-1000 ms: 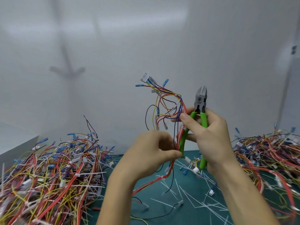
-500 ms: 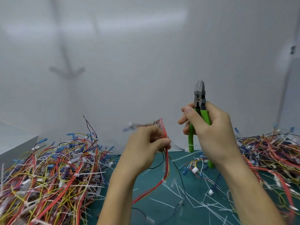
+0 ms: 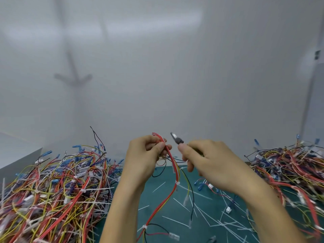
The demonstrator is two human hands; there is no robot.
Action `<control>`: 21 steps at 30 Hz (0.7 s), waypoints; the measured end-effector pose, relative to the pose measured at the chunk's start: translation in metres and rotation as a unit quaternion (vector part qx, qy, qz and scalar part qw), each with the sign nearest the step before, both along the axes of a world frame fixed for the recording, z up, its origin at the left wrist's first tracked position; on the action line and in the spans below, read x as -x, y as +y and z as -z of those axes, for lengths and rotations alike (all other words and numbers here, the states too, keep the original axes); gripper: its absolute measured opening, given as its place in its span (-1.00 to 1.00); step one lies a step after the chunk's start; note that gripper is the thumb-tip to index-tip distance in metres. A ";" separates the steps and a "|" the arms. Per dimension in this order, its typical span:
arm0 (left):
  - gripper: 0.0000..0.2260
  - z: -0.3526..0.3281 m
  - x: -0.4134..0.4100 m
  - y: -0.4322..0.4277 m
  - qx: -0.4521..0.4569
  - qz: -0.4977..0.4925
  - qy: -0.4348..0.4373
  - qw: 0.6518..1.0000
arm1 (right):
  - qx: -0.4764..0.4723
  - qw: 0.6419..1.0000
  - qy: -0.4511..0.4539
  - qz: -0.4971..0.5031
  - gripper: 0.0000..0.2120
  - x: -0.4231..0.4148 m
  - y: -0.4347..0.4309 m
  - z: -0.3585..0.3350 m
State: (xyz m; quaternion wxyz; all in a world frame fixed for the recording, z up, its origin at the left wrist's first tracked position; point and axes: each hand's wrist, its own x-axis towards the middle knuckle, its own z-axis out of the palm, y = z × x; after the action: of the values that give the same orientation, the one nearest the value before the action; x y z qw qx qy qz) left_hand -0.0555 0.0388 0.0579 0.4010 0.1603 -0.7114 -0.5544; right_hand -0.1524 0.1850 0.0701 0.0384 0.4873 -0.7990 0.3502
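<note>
The harness [image 3: 171, 156] is a thin bundle of red, yellow and black wires. It is held up over the bench [image 3: 157, 199], with its top end poking out above the left grip [image 3: 145, 155] and the rest trailing down onto the green mat. The fingers and thumb of the left grip are curled round it, pinching the red strands just below the tip. White ties [image 3: 177, 182] bind it at intervals lower down.

It looks light and limp. It would likely sag and swing from wherever it is held, and the smooth insulation may slide through a loose pinch. The best hold is probably close beside the tie to be cut, on the bundled part, not on the single strands or the small end terminals, which look easy to bend or pull off.

The right grip [image 3: 210, 160] is closed round the cutters [image 3: 176, 139]. Only the dark nose shows, blurred, near the top of the harness but apart from it. Whether the blades stand open cannot be told.

Cut tie scraps [image 3: 175, 220] litter the mat. The left pile [image 3: 61, 181] and the right pile [image 3: 289, 163] of harnesses flank the hands, against a plain wall [image 3: 157, 67]
</note>
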 end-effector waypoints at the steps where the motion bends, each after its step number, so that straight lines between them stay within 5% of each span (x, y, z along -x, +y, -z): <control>1: -0.90 -0.001 -0.001 0.000 -0.002 -0.001 0.006 1.000 | -0.018 1.000 0.017 0.011 -0.45 0.000 -0.001 0.002; 9: -0.91 -0.003 -0.003 -0.002 -0.011 -0.010 0.022 1.000 | -0.052 0.991 0.109 0.065 -0.51 0.000 -0.007 0.009; 21: -0.89 -0.005 -0.004 0.001 0.020 0.003 0.023 1.000 | -0.018 0.991 0.119 0.059 -0.47 -0.001 -0.009 0.009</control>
State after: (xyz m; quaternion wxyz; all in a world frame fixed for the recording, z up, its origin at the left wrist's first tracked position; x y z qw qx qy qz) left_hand -0.0516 0.0403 0.0633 0.4192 0.1375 -0.7132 -0.5447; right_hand -0.1513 0.1763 0.0610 0.1447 0.4784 -0.8221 0.2725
